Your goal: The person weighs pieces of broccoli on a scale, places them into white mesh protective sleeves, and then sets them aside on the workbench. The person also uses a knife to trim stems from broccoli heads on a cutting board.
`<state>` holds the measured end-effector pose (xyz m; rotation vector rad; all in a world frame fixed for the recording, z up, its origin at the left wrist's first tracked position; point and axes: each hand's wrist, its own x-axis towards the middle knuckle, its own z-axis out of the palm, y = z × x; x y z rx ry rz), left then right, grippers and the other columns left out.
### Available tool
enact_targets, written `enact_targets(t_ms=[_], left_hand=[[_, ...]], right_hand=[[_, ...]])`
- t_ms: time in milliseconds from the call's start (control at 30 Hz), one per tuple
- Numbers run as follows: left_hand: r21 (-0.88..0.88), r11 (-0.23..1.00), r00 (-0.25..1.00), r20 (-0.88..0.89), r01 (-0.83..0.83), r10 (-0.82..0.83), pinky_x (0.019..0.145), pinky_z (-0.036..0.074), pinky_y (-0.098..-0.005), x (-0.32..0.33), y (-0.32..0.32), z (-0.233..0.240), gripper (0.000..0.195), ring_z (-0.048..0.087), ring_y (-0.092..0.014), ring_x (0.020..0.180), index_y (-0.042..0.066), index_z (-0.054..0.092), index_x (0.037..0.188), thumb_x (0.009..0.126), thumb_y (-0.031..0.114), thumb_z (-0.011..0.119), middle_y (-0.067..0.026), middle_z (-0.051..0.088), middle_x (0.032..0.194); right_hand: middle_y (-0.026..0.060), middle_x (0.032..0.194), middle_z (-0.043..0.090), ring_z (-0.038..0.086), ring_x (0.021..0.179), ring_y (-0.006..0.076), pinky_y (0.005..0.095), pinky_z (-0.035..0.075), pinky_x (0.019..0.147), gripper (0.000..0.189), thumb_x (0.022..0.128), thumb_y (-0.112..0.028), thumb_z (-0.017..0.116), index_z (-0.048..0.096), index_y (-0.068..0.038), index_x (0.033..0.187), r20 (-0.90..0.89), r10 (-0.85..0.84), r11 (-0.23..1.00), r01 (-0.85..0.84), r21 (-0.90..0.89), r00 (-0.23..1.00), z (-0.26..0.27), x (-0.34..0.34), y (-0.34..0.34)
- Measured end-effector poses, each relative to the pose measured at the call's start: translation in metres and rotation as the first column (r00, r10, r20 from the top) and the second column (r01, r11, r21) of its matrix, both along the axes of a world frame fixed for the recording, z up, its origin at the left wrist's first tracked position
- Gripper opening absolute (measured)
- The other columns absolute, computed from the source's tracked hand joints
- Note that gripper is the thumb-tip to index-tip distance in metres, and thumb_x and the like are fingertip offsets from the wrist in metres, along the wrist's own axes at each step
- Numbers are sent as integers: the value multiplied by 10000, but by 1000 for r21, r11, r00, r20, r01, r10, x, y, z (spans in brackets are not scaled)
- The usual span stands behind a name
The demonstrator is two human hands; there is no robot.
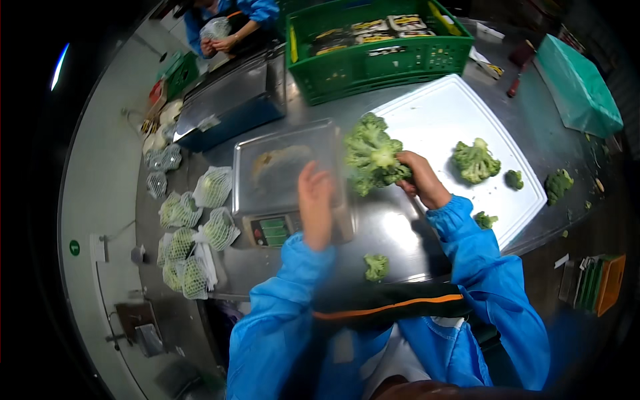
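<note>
My right hand [422,175] grips a large broccoli head [377,152] at its right edge, above the left side of a white cutting board [415,102]. The cut stem end faces up. Blurred by motion, my left hand [316,202] is over the right part of a steel weighing scale [285,170], holding nothing. A smaller broccoli piece [476,162] lies on the board, along with two little florets [513,179] near its right and lower edges. Another floret [376,267] rests on the steel table close to my body.
Several net-wrapped broccoli heads [194,247] stand left of the scale. Behind are a steel-topped machine [230,95] and a green crate [370,75] of packed goods. A knife [520,70] and a teal-lined container [575,85] lie far right. Another person's hands [220,45] hold a wrapped item.
</note>
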<state>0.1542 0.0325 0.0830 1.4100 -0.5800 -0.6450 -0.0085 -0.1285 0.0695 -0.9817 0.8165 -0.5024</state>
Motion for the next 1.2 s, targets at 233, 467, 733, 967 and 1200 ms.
enact_targets(t_ms=[233, 467, 733, 967, 1200], left_hand=[[97, 975, 977, -59, -198, 204, 885, 459, -291, 64, 87, -13, 411, 544, -138, 1010, 84, 423, 1342, 967, 215, 528, -60, 542, 1141], [105, 977, 972, -129, -183, 196, 858, 469, -266, 89, 113, -23, 343, 563, -126, 963, 64, 486, 1283, 970, 197, 532, -47, 575, 1075], [93, 981, 982, -73, -167, 174, 877, 468, -287, 110, 112, -29, 340, 570, -157, 999, 12, 506, 1259, 933, 99, 547, -82, 599, 1071], [158, 986, 966, 257, -61, 18, 931, 457, -333, 110, 38, -45, 496, 555, -232, 1096, -10, 469, 1320, 869, 121, 628, -149, 571, 1226], [220, 976, 976, 213, 0, -48, 883, 462, -331, 110, 19, -61, 466, 593, -214, 1029, -46, 523, 1236, 851, 180, 658, -157, 630, 1115]], right_hand=[[73, 699, 550, 460, 562, 118, 256, 343, 494, 383, 924, -402, 500, 587, -33, 984, -171, 223, 971, -233, -44, 960, -34, 109, 35], [87, 689, 605, 557, 564, 143, 296, 432, 546, 476, 931, -440, 518, 555, -21, 1153, -377, 91, 930, -213, -298, 922, -25, 73, 54], [95, 631, 618, 599, 579, 171, 324, 438, 565, 285, 908, -310, 575, 645, -36, 942, -475, -12, 836, -252, -487, 880, -44, 10, 91], [151, 650, 611, 612, 589, 268, 363, 452, 564, 229, 902, -277, 594, 647, -58, 945, -412, -66, 646, -276, -712, 909, -22, 20, 104], [142, 812, 647, 615, 679, 343, 397, 489, 592, 129, 867, -190, 609, 650, -79, 918, -277, -100, 445, -206, -871, 956, 1, 54, 106]])
